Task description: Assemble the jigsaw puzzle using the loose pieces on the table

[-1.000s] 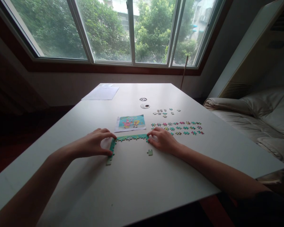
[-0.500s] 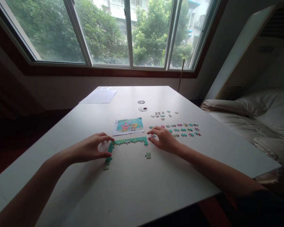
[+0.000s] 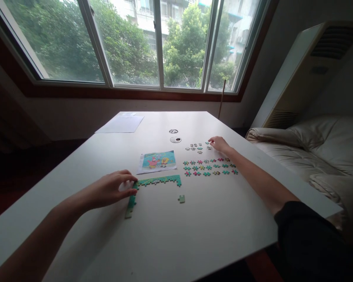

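My right hand's thumb and forefinger are nearly together at the right edge of a small cluster of jigsaw pieces (image 3: 199, 148); on my feed I can't tell whether they have hold of one. Half a second ago, that right hand (image 3: 220, 144) was poised beside the right end of the joined puzzle border (image 3: 157, 181); now it has reached well away, up the table, and more of its dark sleeve (image 3: 308, 235) shows. My left hand (image 3: 110, 190) stays at the border's top-left corner, thumb and forefinger parted in a C, a bit narrower than before, their tips against the border and lifting nothing. The border lies flat on the white table (image 3: 153, 243), a long top strip with a side running down its left, and looks unchanged. A loose green edge piece (image 3: 181, 199) sits apart below its right end, as it did. Rows of loose pieces (image 3: 201, 167), nearer me than the cluster, are now uncovered on the left, with my right forearm alongside their right end. Just beyond the border is the SpongeBob picture sheet (image 3: 157, 161).
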A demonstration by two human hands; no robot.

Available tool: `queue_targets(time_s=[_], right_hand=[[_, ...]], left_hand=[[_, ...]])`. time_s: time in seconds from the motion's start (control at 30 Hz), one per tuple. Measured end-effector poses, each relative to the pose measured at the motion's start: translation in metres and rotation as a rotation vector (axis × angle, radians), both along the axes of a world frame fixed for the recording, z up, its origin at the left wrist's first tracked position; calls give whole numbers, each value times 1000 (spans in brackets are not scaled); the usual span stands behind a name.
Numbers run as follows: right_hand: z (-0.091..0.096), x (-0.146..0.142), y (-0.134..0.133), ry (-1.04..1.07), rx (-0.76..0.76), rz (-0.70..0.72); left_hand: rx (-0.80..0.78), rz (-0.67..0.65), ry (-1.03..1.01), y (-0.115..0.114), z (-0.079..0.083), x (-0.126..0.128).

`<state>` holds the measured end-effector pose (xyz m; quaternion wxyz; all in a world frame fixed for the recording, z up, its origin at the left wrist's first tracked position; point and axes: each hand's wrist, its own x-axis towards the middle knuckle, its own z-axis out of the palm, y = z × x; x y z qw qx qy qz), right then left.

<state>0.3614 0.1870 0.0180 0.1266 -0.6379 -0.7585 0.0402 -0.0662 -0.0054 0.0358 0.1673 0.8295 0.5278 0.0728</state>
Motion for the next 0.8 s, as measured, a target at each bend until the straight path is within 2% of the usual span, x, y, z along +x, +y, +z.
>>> queue_targets(time_s=[0.2, 0.5, 0.67, 0.8], right_hand=[[-6, 3, 20, -25, -104, -16], [-5, 1, 21, 29, -111, -20], [1, -3, 9, 152, -12, -19], [8, -14, -18, 319, 96, 11]], left_hand=[[-2, 24, -7, -1, 2, 2], [-9, 11, 23, -3, 5, 5], [2, 18, 29, -2, 3, 5], [59, 56, 81, -1, 2, 6]])
